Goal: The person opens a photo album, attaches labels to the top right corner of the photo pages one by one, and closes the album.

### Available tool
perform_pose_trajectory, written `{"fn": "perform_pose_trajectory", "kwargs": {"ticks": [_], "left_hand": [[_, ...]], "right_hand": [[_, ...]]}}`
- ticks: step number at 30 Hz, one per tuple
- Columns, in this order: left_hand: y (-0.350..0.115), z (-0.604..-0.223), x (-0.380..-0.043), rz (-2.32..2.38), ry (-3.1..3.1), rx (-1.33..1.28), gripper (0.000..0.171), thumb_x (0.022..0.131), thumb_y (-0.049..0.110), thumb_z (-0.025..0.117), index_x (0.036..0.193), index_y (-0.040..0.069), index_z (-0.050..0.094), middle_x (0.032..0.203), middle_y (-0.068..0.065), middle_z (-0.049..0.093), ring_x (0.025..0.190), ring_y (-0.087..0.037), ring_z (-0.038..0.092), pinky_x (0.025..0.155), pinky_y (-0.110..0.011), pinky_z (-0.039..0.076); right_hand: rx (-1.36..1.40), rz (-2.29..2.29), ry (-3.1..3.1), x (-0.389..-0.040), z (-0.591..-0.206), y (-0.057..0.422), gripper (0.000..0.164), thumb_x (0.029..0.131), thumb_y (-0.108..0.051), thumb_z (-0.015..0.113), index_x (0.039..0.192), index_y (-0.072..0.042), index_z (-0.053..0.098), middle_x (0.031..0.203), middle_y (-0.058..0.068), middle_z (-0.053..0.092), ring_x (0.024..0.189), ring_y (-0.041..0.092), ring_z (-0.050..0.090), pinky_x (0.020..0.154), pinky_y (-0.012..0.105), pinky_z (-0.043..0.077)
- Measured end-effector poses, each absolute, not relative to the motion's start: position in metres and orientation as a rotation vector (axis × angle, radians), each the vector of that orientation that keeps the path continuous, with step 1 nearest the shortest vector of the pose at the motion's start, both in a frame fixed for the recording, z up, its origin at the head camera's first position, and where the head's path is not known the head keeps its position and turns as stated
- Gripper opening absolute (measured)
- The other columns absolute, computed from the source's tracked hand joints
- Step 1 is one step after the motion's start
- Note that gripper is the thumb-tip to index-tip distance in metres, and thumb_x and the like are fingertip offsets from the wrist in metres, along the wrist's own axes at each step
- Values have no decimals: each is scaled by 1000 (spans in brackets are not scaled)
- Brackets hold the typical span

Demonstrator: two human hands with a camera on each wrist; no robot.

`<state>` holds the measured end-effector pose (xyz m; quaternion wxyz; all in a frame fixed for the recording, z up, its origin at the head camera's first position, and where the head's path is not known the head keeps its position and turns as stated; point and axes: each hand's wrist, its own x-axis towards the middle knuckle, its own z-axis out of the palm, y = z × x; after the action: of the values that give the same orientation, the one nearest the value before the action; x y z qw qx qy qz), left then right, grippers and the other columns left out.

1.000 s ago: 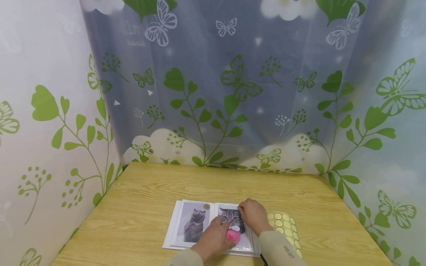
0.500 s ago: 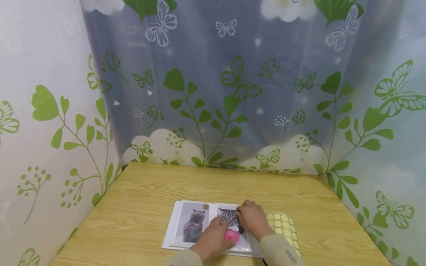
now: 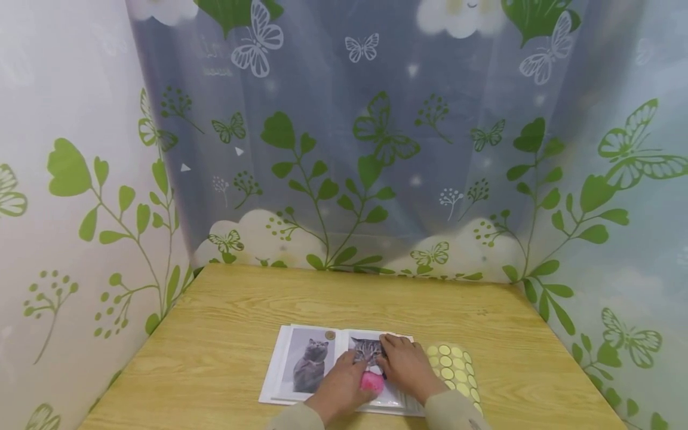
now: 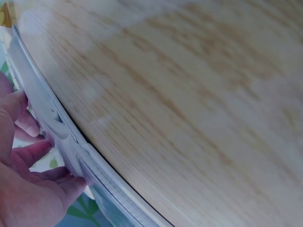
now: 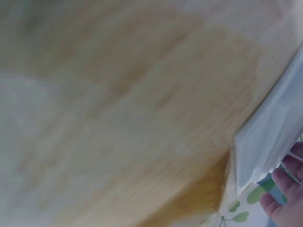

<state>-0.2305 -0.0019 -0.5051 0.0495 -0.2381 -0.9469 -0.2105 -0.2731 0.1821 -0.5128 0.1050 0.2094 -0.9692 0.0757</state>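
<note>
A photo album [image 3: 273, 367] lies spread on the table. A photo of a grey cat [image 3: 309, 367] fills its left page, with a small round gold sticker [image 3: 330, 335] near the top. The right page shows a tabby cat photo [image 3: 365, 346] with a pink patch [image 3: 372, 383], partly covered by both hands. My left hand [image 3: 338, 385] presses on this page with extended fingers. Lying across the page's right side, my right hand [image 3: 409, 365] rests with fingers stretched out. In the wrist views the left hand [image 4: 35, 172] and right hand [image 5: 288, 191] are by the album's edges.
A clear sheet of round yellow stickers [image 3: 457, 363] lies right of the album, partly behind the right forearm. The wooden table [image 3: 226, 310] reaches back to a curtain [image 3: 322, 179] printed with leaves and butterflies, which also stands at both sides.
My right hand's fingers, bent at the photo's top right earlier, have straightened and come down onto the page. The left hand stays put on the page. The view has shifted slightly.
</note>
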Motion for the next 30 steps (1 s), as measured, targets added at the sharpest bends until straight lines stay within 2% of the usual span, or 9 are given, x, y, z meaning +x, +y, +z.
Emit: {"fn": "perform_pose_trajectory", "kwargs": {"ticks": [7,13,24,30], "left_hand": [[-2,-506,-230,-665,-2893,-708,64,80,38,80,127,-2,63,135,-26,52,126,-38,50,104,-45,44],[-2,-507,-231,-648,-2896,-708,65,80,39,79,127,-2,62,135,-26,52,127,-37,49,105,-44,44],[-1,-506,-232,-679,-2926,-690,65,81,38,80,129,-2,62,137,-26,50,129,-37,48,106,-46,43],[0,-504,-232,-670,-2922,-695,65,80,38,80,128,-1,62,136,-25,51,127,-37,49,104,-45,44]], "right_hand": [[633,237,-2912,-267,-514,186,58,99,-38,56,142,0,50,144,19,50,132,41,45,107,64,32],[607,254,-2924,-267,-515,191,56,101,-38,52,145,-4,48,146,20,48,136,42,41,110,65,27],[580,276,-2929,-274,-517,193,54,103,-42,47,142,-6,52,146,20,47,137,41,39,111,64,26],[584,279,-2901,-275,-516,190,50,102,-39,50,139,-4,54,143,21,51,135,42,42,109,63,29]]}}
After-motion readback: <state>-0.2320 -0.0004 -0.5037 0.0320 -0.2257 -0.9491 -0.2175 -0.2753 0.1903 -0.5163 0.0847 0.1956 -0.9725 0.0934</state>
